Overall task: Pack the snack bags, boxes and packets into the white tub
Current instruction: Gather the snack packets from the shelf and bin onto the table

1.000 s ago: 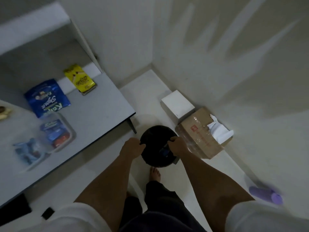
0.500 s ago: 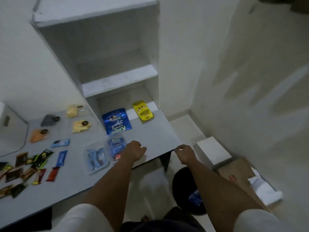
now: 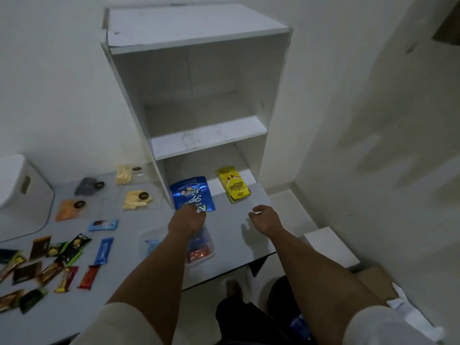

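A blue snack bag [image 3: 191,194] lies flat at the mouth of the shelf unit's bottom bay. My left hand [image 3: 187,218] is on its near edge, fingers curled over the edge. A yellow box [image 3: 232,184] lies to the right of the bag. My right hand [image 3: 264,217] hovers over the bare table to the right, loosely curled and holding nothing. The white tub [image 3: 23,195] stands at the table's far left. Two clear packs of wrapped snacks [image 3: 200,249] lie partly hidden under my left forearm.
Several small bars and packets [image 3: 64,257] are scattered over the left of the grey table [image 3: 236,247], with cheese-coloured packs [image 3: 135,199] behind them. A white shelf unit [image 3: 199,95] stands on the table. On the floor are a black bin [image 3: 281,297] and a cardboard box [image 3: 375,280].
My view rose from the floor bin to the table. Both hands left the black bin; the left moved forward over the clear packs to the blue bag, and the right came up over the table.
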The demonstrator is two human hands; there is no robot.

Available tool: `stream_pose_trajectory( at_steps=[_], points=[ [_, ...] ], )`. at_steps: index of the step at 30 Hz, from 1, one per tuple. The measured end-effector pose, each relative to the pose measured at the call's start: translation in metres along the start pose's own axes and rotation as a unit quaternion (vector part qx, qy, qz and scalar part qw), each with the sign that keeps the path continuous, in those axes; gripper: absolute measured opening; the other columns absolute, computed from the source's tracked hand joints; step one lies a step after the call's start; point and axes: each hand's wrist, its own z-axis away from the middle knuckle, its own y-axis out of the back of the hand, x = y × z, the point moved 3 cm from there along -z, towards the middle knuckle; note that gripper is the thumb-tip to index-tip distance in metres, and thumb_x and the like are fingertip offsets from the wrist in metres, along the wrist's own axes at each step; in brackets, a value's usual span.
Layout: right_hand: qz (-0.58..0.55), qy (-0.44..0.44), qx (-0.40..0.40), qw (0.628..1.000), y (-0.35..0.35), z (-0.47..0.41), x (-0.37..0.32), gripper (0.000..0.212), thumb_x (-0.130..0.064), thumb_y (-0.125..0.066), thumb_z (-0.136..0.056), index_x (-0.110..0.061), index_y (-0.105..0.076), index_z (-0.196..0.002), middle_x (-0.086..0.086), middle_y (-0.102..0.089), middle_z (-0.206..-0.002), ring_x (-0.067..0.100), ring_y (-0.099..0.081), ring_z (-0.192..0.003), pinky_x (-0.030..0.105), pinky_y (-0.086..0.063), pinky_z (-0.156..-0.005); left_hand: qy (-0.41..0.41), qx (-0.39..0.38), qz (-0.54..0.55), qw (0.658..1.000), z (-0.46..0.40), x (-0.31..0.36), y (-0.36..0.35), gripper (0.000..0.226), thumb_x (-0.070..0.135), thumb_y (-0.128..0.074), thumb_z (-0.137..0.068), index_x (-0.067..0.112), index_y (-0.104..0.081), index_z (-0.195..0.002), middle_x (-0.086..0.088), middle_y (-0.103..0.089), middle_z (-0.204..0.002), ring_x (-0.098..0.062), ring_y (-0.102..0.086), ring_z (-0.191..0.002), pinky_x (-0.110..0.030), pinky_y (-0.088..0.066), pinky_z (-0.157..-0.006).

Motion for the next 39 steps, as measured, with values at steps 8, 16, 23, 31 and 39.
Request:
stream_pose_trajectory(
  at_steps=[8, 16, 23, 31, 39],
  points=[
    [0.014, -0.034, 0.029, 0.999, -0.019, -0.085, -0.018, 0.047, -0.032, -0.064, -0.093, -0.010, -0.059, -0.135, 0.017, -0.067, -0.127, 0.035, -0.061, -0.122, 0.036, -0.046, -0.102, 0.075, 0.015, 0.003, 0.997, -0.077, -0.013, -0.004, 0.039, 0.039, -0.056, -0.089, 0.019, -0.059, -0.122, -0.011, -0.066, -0.119, -0.032, -0.062, -0.108, -0.042, -0.051, -0.093],
    [0.038, -0.114, -0.001, 0.993, -0.023, -0.159, -0.032, 0.073, -0.048, -0.068, -0.083, -0.017, -0.041, -0.144, 0.016, -0.052, -0.139, 0.039, -0.049, -0.131, 0.046, -0.043, -0.105, 0.238, -0.002, -0.065, 0.969, -0.127, -0.031, -0.021, 0.046, 0.039, -0.057, -0.087, 0.016, -0.058, -0.127, -0.009, -0.062, -0.120, -0.032, -0.055, -0.113, -0.046, -0.037, -0.097],
    [0.049, -0.141, -0.051, 0.987, -0.037, -0.202, -0.043, 0.085, -0.058, -0.078, -0.071, -0.013, -0.044, -0.136, 0.009, -0.062, -0.128, 0.031, -0.061, -0.117, 0.037, -0.051, -0.092, 0.284, -0.069, -0.108, 0.950, -0.152, -0.051, -0.032, 0.052, 0.048, -0.055, -0.086, 0.016, -0.057, -0.128, -0.011, -0.061, -0.126, -0.032, -0.053, -0.118, -0.046, -0.033, -0.100],
    [0.059, -0.157, -0.047, 0.985, -0.053, -0.215, -0.045, 0.093, -0.059, -0.081, -0.059, -0.017, -0.042, -0.132, 0.011, -0.060, -0.125, 0.033, -0.062, -0.114, 0.042, -0.054, -0.093, 0.343, -0.036, 0.019, 0.938, -0.173, -0.065, -0.036, 0.056, 0.047, -0.070, -0.076, 0.015, -0.062, -0.121, -0.014, -0.066, -0.118, -0.038, -0.060, -0.110, -0.048, -0.041, -0.101],
    [-0.009, -0.143, -0.026, 0.989, -0.055, -0.214, -0.026, 0.050, -0.041, -0.087, -0.069, -0.019, -0.058, -0.103, 0.002, -0.068, -0.095, 0.024, -0.068, -0.092, 0.036, -0.056, -0.084, 0.338, 0.017, 0.055, 0.939, -0.169, -0.067, -0.045, 0.052, 0.048, -0.074, -0.073, 0.015, -0.065, -0.112, -0.012, -0.070, -0.106, -0.036, -0.066, -0.098, -0.051, -0.049, -0.096]
  ],
)
